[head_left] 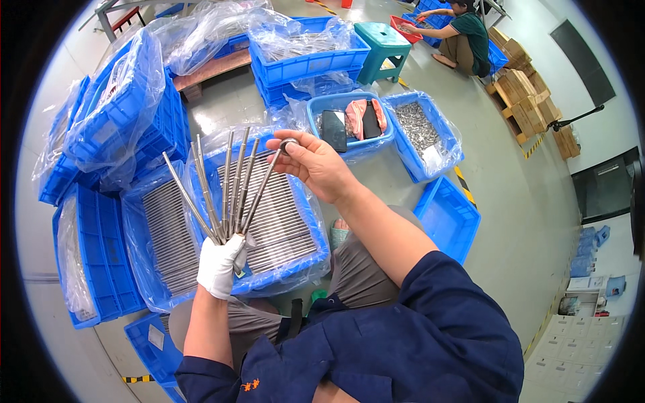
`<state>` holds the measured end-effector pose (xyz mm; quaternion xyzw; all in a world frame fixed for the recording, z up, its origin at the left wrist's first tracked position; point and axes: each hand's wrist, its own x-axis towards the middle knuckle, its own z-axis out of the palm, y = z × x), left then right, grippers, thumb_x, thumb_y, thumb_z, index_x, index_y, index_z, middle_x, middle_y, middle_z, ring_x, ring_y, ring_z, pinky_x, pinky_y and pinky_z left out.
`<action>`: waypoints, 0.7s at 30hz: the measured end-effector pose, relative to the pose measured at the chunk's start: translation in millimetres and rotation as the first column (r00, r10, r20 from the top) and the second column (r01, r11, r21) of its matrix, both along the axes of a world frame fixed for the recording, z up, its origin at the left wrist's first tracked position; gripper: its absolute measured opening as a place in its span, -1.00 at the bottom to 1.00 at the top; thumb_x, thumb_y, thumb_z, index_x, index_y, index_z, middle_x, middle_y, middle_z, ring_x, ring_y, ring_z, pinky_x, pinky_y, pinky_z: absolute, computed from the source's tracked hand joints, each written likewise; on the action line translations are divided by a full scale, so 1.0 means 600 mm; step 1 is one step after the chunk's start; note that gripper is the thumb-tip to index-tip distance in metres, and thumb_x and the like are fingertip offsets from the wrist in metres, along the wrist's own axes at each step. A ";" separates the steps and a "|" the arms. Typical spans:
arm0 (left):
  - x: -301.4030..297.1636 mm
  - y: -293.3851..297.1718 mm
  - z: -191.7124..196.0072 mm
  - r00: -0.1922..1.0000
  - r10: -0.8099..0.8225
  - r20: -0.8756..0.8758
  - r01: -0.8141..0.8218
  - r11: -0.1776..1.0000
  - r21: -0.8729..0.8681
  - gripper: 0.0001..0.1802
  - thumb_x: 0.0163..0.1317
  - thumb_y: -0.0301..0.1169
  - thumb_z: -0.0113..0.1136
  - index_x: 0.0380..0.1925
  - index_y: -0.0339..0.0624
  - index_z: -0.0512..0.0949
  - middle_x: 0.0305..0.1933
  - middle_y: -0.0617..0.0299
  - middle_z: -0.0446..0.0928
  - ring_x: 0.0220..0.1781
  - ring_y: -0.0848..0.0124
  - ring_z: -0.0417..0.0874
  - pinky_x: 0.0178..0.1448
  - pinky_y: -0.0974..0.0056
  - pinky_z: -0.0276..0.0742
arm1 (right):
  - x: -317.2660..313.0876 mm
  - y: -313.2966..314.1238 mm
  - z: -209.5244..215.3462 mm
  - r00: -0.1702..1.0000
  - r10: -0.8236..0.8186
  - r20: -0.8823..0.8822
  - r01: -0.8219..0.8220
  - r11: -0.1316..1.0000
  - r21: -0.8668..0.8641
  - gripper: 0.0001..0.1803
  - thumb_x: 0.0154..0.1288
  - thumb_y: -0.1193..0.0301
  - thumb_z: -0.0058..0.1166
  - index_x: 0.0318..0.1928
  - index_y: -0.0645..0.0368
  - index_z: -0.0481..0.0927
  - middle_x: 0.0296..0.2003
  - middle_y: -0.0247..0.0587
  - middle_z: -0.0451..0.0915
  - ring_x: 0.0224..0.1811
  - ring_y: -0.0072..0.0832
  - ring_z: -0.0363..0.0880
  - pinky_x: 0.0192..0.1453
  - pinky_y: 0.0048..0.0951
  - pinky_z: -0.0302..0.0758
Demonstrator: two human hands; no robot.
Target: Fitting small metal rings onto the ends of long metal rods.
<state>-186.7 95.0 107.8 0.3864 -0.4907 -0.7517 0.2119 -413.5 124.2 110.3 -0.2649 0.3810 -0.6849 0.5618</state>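
Observation:
In a white glove, my left hand (220,267) is closed around the lower ends of several thin metal rods (236,188), which fan out upward. My bare right hand (321,165) pinches a small round metal ring (287,144) at the top end of the rightmost rod; whether the ring sits on the rod or just touches it I cannot tell. Beneath both hands, a blue crate lined with clear plastic (314,263) holds rows of similar rods (285,225). Another lined crate of rods (164,232) adjoins it on the left.
A blue bin (349,151) with a phone and pink cloth stands ahead, beside a crate of small metal parts (418,127). Blue crates (151,124) are stacked at left. A green stool (383,50) stands farther back. Another person (467,40) crouches at the far right.

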 end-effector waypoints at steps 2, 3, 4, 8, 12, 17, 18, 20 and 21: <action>0.003 0.001 -0.001 1.000 -0.022 0.014 0.022 0.999 -0.027 -0.73 0.08 -0.27 0.14 -0.55 -0.30 0.49 -0.82 0.40 0.22 -0.81 0.63 0.14 -0.70 0.51 -0.02 | 0.003 0.004 0.005 0.994 0.084 0.076 -0.076 0.992 -0.100 -0.69 0.30 0.45 -0.19 0.03 0.27 0.34 -0.11 -0.16 0.47 -0.15 -0.46 0.50 -0.02 -0.45 0.45; 0.002 0.001 -0.001 1.000 -0.025 0.013 0.025 0.999 -0.025 -0.73 0.08 -0.27 0.14 -0.55 -0.30 0.49 -0.82 0.40 0.22 -0.81 0.63 0.14 -0.70 0.51 -0.02 | 0.004 0.006 0.005 0.991 0.107 0.084 -0.099 0.991 -0.093 -0.68 0.31 0.44 -0.22 0.04 0.28 0.33 -0.10 -0.14 0.46 -0.08 -0.42 0.49 0.02 -0.41 0.43; 0.001 0.002 0.000 0.999 -0.034 0.012 0.034 0.999 -0.029 -0.73 0.09 -0.27 0.13 -0.55 -0.30 0.49 -0.81 0.40 0.23 -0.81 0.63 0.14 -0.70 0.51 -0.01 | 0.003 0.008 0.008 0.991 0.103 0.084 -0.095 0.991 -0.092 -0.68 0.31 0.44 -0.22 0.04 0.28 0.33 -0.10 -0.14 0.46 -0.08 -0.42 0.49 0.02 -0.41 0.43; -0.004 0.004 0.002 0.998 -0.042 0.052 0.044 0.998 -0.048 -0.74 0.09 -0.29 0.11 -0.54 -0.31 0.49 -0.81 0.39 0.24 -0.80 0.63 0.16 -0.68 0.50 0.01 | -0.004 0.009 0.013 0.998 0.065 -0.003 -0.066 0.996 -0.061 -0.68 0.30 0.46 -0.19 0.05 0.26 0.34 -0.11 -0.16 0.46 -0.09 -0.44 0.48 0.05 -0.43 0.43; -0.003 0.009 0.000 0.998 -0.027 0.059 0.029 0.999 -0.033 -0.73 0.09 -0.29 0.11 -0.55 -0.32 0.50 -0.81 0.39 0.24 -0.79 0.63 0.16 -0.67 0.50 0.02 | 0.003 0.010 0.009 0.982 0.012 -0.189 -0.030 0.995 -0.093 -0.68 0.29 0.47 -0.17 0.04 0.28 0.36 -0.11 -0.19 0.46 -0.11 -0.49 0.49 0.03 -0.47 0.42; -0.006 0.013 0.003 0.997 -0.010 0.074 0.011 1.000 -0.014 -0.75 0.09 -0.31 0.09 -0.56 -0.31 0.50 -0.81 0.41 0.23 -0.79 0.63 0.15 -0.68 0.50 0.00 | 0.022 0.020 0.017 0.774 -0.243 -0.584 0.174 0.969 -0.173 -0.69 0.25 0.50 -0.10 0.00 0.33 0.40 -0.19 -0.17 0.54 -0.13 -0.56 0.50 -0.06 -0.62 0.39; -0.009 0.016 0.003 0.997 -0.003 0.082 0.005 1.000 -0.029 -0.75 0.09 -0.32 0.09 -0.57 -0.30 0.50 -0.81 0.41 0.22 -0.79 0.63 0.14 -0.68 0.51 -0.01 | 0.029 0.017 0.010 0.678 -0.285 -0.678 0.174 0.958 -0.229 -0.70 0.24 0.50 -0.10 -0.01 0.33 0.40 -0.21 -0.17 0.55 -0.14 -0.57 0.51 -0.07 -0.63 0.39; -0.014 0.019 0.001 0.997 0.019 0.080 -0.017 0.999 -0.028 -0.76 0.09 -0.33 0.08 -0.59 -0.30 0.50 -0.81 0.41 0.22 -0.79 0.64 0.14 -0.69 0.50 -0.03 | 0.051 0.022 0.002 0.604 -0.290 -0.742 0.201 0.957 -0.209 -0.70 0.24 0.51 -0.10 -0.01 0.33 0.41 -0.22 -0.17 0.56 -0.15 -0.60 0.51 -0.09 -0.64 0.39; -0.014 0.018 -0.002 0.995 0.041 0.088 -0.039 0.999 -0.030 -0.77 0.09 -0.34 0.08 -0.60 -0.29 0.50 -0.81 0.41 0.23 -0.80 0.64 0.14 -0.69 0.50 -0.03 | 0.050 0.021 0.000 0.609 -0.286 -0.740 0.199 0.958 -0.206 -0.70 0.24 0.51 -0.10 -0.01 0.33 0.41 -0.22 -0.17 0.56 -0.15 -0.60 0.51 -0.09 -0.64 0.39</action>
